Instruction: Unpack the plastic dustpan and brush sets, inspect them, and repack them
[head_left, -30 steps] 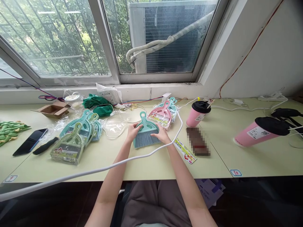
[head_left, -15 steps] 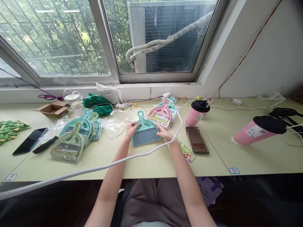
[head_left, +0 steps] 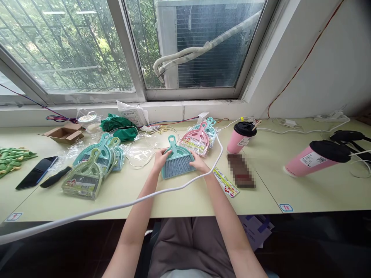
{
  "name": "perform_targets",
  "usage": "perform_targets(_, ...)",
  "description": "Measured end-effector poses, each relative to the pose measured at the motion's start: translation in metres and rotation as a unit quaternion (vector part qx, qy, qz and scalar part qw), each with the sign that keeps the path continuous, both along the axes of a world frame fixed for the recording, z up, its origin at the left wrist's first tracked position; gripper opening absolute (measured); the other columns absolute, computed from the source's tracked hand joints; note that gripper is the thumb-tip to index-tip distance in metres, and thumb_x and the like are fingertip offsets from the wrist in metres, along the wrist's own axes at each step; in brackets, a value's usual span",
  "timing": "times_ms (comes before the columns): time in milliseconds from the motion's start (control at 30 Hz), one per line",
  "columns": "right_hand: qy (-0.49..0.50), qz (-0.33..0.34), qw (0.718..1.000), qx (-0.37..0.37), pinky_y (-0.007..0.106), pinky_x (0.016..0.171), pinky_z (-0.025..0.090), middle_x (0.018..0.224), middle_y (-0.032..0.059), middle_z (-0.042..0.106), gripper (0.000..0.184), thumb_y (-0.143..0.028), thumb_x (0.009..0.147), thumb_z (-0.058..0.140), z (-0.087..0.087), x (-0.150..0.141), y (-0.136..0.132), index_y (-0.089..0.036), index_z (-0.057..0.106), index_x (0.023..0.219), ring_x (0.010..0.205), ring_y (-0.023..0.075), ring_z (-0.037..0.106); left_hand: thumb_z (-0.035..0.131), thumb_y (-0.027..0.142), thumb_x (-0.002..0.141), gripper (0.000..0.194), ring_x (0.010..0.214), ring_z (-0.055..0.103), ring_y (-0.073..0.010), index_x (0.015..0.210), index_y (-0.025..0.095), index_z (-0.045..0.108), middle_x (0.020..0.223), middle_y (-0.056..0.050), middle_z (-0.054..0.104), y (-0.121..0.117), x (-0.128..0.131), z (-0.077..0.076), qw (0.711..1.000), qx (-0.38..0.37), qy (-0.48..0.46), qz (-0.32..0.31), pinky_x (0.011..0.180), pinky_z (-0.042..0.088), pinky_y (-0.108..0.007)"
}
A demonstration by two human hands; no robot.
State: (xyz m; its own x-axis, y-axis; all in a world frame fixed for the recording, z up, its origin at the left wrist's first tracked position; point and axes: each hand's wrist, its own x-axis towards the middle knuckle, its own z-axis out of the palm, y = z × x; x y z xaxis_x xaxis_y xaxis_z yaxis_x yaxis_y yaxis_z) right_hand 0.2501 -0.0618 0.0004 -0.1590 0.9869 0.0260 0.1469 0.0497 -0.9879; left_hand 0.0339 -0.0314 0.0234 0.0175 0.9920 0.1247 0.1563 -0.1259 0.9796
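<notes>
A teal dustpan and brush set (head_left: 177,159) lies before me, its grey-blue bristles toward me and its handle pointing at the window. My left hand (head_left: 160,157) grips the set's left edge, thumb on top. On the opposite edge, my right hand (head_left: 199,162) holds it with the thumb near the bristle corner. The undersides of both hands' fingers are hidden. Just behind the right hand lie a wrapped pink dustpan set (head_left: 197,137) and a teal one (head_left: 210,125). A printed cardboard strip (head_left: 226,184) rests right of my right wrist.
Wrapped dustpan sets (head_left: 84,177) are piled at left, beside a black-handled object (head_left: 55,177) and a phone (head_left: 37,173). Pink cups (head_left: 241,139) stand at right near a blurred-out flat object (head_left: 242,172). A white cable (head_left: 162,192) crosses in front, over my right forearm.
The right hand has shifted very slightly along the edge, and a little more of the cardboard strip shows. The dustpan and brush set stays in place between both hands.
</notes>
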Motion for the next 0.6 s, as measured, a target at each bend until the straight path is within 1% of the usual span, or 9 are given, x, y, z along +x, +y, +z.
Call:
perform_targets(67,0.015,0.008,0.999,-0.029,0.040,0.103,0.046,0.139,0.0058,0.057,0.090,-0.006,0.050,0.050,0.002,0.002,0.000,-0.022,0.049,0.138,0.124,0.0270,0.055,0.072,0.051,0.066,0.042,0.080,0.065,-0.0232,0.085,0.015,0.077,0.081,-0.007,0.074,0.000,0.000,0.001,1.000,-0.002,0.003,0.002,0.072,0.047,-0.030)
perform_targets(133,0.036,0.015,0.998,-0.053,0.040,0.101,0.048,0.136,0.0052,0.059,0.091,-0.005,0.049,0.047,0.006,0.002,-0.001,-0.022,0.049,0.139,0.123,0.0278,0.056,0.072,0.052,0.066,0.042,0.080,0.065,-0.0230,0.085,0.015,0.077,0.082,-0.007,0.074,0.000,0.000,0.001,1.000,-0.006,0.005,0.004,0.072,0.046,-0.030)
perform_targets(200,0.058,0.012,0.996,-0.073,0.040,0.101,0.047,0.134,0.0056,0.061,0.089,-0.005,0.051,0.046,0.009,0.002,-0.001,-0.021,0.050,0.138,0.123,0.0278,0.055,0.072,0.051,0.067,0.041,0.082,0.065,-0.0230,0.086,0.015,0.077,0.085,-0.007,0.074,-0.001,0.000,0.002,1.000,-0.010,0.008,0.007,0.073,0.047,-0.030)
perform_targets(267,0.069,-0.002,0.994,-0.083,0.039,0.103,0.045,0.135,0.0072,0.059,0.080,-0.006,0.057,0.047,0.011,0.000,-0.001,-0.017,0.051,0.136,0.124,0.0266,0.054,0.072,0.051,0.067,0.040,0.084,0.065,-0.0233,0.087,0.016,0.077,0.087,-0.007,0.075,0.000,-0.001,0.001,1.000,-0.010,0.010,0.009,0.074,0.046,-0.030)
perform_targets(333,0.066,-0.008,0.995,-0.067,0.037,0.106,0.042,0.139,0.0097,0.056,0.069,-0.011,0.067,0.051,0.011,-0.003,-0.001,-0.014,0.050,0.136,0.126,0.0248,0.052,0.072,0.050,0.068,0.040,0.085,0.065,-0.0236,0.087,0.016,0.077,0.088,-0.008,0.075,0.000,-0.001,0.000,1.000,-0.007,0.012,0.007,0.073,0.047,-0.030)
perform_targets(400,0.049,-0.010,0.998,-0.036,0.034,0.108,0.038,0.141,0.0117,0.053,0.064,-0.017,0.072,0.057,0.009,-0.006,0.000,-0.012,0.049,0.135,0.128,0.0233,0.049,0.071,0.050,0.069,0.039,0.085,0.065,-0.0237,0.087,0.015,0.077,0.088,-0.008,0.075,0.001,-0.001,-0.002,1.000,-0.002,0.012,0.005,0.074,0.047,-0.030)
perform_targets(467,0.026,-0.020,0.999,-0.012,0.033,0.109,0.037,0.141,0.0108,0.053,0.063,-0.018,0.071,0.060,0.005,-0.007,0.000,-0.014,0.049,0.133,0.128,0.0223,0.049,0.071,0.050,0.069,0.039,0.084,0.065,-0.0235,0.087,0.016,0.077,0.088,-0.008,0.075,0.002,-0.001,-0.003,1.000,0.003,0.014,0.007,0.073,0.047,-0.030)
perform_targets(600,0.001,-0.028,1.000,-0.001,0.034,0.107,0.039,0.137,0.0069,0.057,0.066,-0.009,0.064,0.055,-0.001,-0.006,0.002,-0.019,0.051,0.130,0.123,0.0228,0.052,0.071,0.050,0.069,0.039,0.083,0.065,-0.0230,0.087,0.016,0.077,0.087,-0.007,0.075,0.003,-0.001,-0.004,1.000,0.006,0.021,0.009,0.073,0.047,-0.029)
